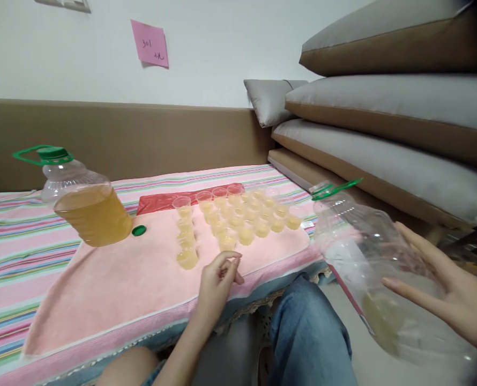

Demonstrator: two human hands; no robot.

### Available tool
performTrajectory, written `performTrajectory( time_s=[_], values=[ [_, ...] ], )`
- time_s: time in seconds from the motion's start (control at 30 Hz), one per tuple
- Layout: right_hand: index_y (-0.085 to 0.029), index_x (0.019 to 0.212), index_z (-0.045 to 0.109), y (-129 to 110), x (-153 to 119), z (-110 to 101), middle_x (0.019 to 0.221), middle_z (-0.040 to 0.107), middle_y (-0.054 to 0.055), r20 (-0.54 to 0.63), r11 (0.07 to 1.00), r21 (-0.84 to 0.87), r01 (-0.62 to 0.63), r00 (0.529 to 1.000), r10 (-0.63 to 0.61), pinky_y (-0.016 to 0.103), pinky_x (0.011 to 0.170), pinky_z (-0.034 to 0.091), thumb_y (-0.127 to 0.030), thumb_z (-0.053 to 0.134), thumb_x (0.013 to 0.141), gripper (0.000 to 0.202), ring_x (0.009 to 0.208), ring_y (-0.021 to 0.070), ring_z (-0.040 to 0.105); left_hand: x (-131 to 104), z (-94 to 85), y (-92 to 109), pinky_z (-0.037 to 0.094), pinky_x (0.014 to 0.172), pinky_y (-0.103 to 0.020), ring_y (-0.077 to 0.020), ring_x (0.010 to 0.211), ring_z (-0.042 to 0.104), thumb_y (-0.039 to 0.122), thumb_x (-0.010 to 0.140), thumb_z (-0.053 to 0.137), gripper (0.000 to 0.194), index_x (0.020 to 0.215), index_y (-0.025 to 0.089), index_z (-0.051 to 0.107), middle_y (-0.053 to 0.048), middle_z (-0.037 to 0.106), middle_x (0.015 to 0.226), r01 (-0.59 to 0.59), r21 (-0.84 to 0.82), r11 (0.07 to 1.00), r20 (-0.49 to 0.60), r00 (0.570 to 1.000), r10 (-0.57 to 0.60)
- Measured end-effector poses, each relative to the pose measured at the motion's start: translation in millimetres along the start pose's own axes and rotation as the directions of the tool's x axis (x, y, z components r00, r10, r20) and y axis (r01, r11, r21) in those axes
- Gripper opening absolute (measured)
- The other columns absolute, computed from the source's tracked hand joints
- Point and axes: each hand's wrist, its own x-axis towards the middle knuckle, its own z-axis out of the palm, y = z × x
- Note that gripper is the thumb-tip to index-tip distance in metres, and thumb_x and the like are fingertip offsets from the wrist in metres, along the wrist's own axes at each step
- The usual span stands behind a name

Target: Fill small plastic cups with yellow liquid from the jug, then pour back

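My right hand [443, 284] is wrapped round the body of a large clear plastic jug [353, 236] on the right, off the table. The jug leans, its green-ringed neck pointing up and left, with a little pale yellow liquid low inside. My left hand [221, 272] hovers at the table's front edge, fingers loosely bent and nothing between them. Just beyond its fingertips stands a clear plastic cup [227, 239] of yellow liquid. Several similar cups [262, 228] fill a close block behind it. A separate column of cups [186, 236] runs to the left.
A second jug [96, 214], green-capped and about half full of yellow liquid, stands at left. Beside it lies a green cap [139, 230]. A pink cloth [113, 284] and a red plastic bag [158, 202] are on the striped tablecloth [5, 268]. Stacked cushions [383, 102] rise on the right.
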Motion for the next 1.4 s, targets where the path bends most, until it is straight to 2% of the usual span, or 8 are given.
performTrajectory(
  time_s=[0.07, 0.2, 0.3, 0.47, 0.63, 0.8, 1.07, 1.4],
  values=[
    [-0.04, 0.153, 0.023, -5.7, 14.4, -4.3, 0.157, 0.039, 0.002, 0.006, 1.0, 0.026, -0.001, 1.0, 0.001, 0.056, 0.109, 0.043, -0.071, 0.059, 0.075, 0.092, 0.133, 0.0385, 0.048, 1.1, 21.0, -4.2, 0.051, 0.061, -0.029, -0.0157, 0.057, 0.063, 0.049, 0.089, 0.054, 0.033, 0.097, 0.019, 0.065, 0.0, 0.065, 0.057, 0.021, -0.07, 0.997, 0.103, 0.995, -0.013],
    [-0.038, 0.153, 0.028, -15.1, 37.1, -10.0, 0.154, 0.044, 0.003, 0.086, 0.998, 0.001, 0.059, 0.995, -0.058, 0.054, 0.11, 0.041, -0.07, 0.062, 0.074, 0.091, 0.131, 0.0367, 0.051, 4.1, 56.3, -17.1, 0.054, 0.077, -0.034, -0.0191, 0.085, 0.07, 0.049, 0.09, 0.052, 0.035, 0.101, 0.019, 0.067, -0.01, 0.073, 0.1, 0.036, -0.225, 0.974, 0.261, 0.965, 0.025],
    [-0.039, 0.153, 0.027, -19.2, 48.8, -11.0, 0.151, 0.048, 0.003, 0.178, 0.996, -0.028, 0.084, 0.981, -0.077, 0.052, 0.109, 0.043, -0.07, 0.062, 0.075, 0.09, 0.126, 0.0344, 0.056, 5.9, 75.3, -29.0, 0.051, 0.087, -0.037, -0.023, 0.104, 0.067, 0.044, 0.086, 0.06, 0.036, 0.113, 0.02, 0.065, -0.012, 0.069, 0.118, 0.09, -0.299, 0.95, 0.362, 0.932, 0.025],
    [-0.038, 0.152, 0.03, -28.3, 65.8, -12.6, 0.151, 0.048, 0.003, 0.263, 0.987, -0.101, 0.124, 0.96, -0.093, 0.051, 0.11, 0.042, -0.071, 0.062, 0.075, 0.09, 0.129, 0.0332, 0.054, 6.7, 92.9, -39.3, 0.045, 0.101, -0.045, -0.0286, 0.127, 0.055, 0.038, 0.077, 0.073, 0.064, 0.136, 0.026, 0.053, -0.013, 0.05, 0.147, 0.254, -0.43, 0.867, 0.503, 0.864, -0.003],
    [-0.038, 0.152, 0.032, -37.8, 78.0, -14.5, 0.151, 0.048, 0.002, 0.295, 0.966, -0.151, 0.21, 0.942, -0.159, 0.05, 0.111, 0.041, -0.071, 0.062, 0.075, 0.089, 0.131, 0.0329, 0.052, 11.0, 97.5, -33.0, 0.039, 0.108, -0.05, -0.032, 0.135, 0.048, 0.039, 0.074, 0.076, 0.073, 0.141, 0.029, 0.049, -0.013, 0.039, 0.156, 0.356, -0.504, 0.787, 0.569, 0.822, -0.008],
    [-0.04, 0.152, 0.031, -34.3, 83.0, -12.6, 0.152, 0.047, 0.001, 0.323, 0.956, -0.187, 0.227, 0.933, -0.159, 0.047, 0.107, 0.047, -0.069, 0.062, 0.077, 0.086, 0.13, 0.0314, 0.054, 18.9, 100.3, -30.9, 0.035, 0.113, -0.048, -0.0316, 0.137, 0.046, 0.036, 0.075, 0.076, 0.075, 0.144, 0.026, 0.046, -0.014, 0.038, 0.156, 0.422, -0.519, 0.744, 0.606, 0.795, -0.028],
    [-0.043, 0.152, 0.026, -38.1, 93.7, -11.3, 0.153, 0.045, -0.001, 0.374, 0.949, -0.222, 0.223, 0.918, -0.129, 0.049, 0.111, 0.041, -0.07, 0.062, 0.076, 0.089, 0.133, 0.0298, 0.05, 25.6, 108.0, -32.0, 0.041, 0.108, -0.049, -0.0329, 0.129, 0.054, 0.036, 0.073, 0.079, 0.082, 0.147, 0.029, 0.042, -0.015, 0.036, 0.157, 0.477, -0.621, 0.622, 0.573, 0.818, -0.055],
    [-0.045, 0.152, 0.025, -43.7, 103.9, -15.3, 0.154, 0.044, -0.004, 0.421, 0.929, -0.267, 0.256, 0.898, -0.127, 0.047, 0.112, 0.041, -0.071, 0.062, 0.075, 0.088, 0.134, 0.0282, 0.049, 25.3, 94.6, -15.5, 0.038, 0.111, -0.051, -0.0321, 0.125, 0.057, 0.037, 0.073, 0.077, 0.079, 0.145, 0.031, 0.045, -0.011, 0.04, 0.155, 0.491, -0.607, 0.625, 0.61, 0.792, -0.03]
  ],
)
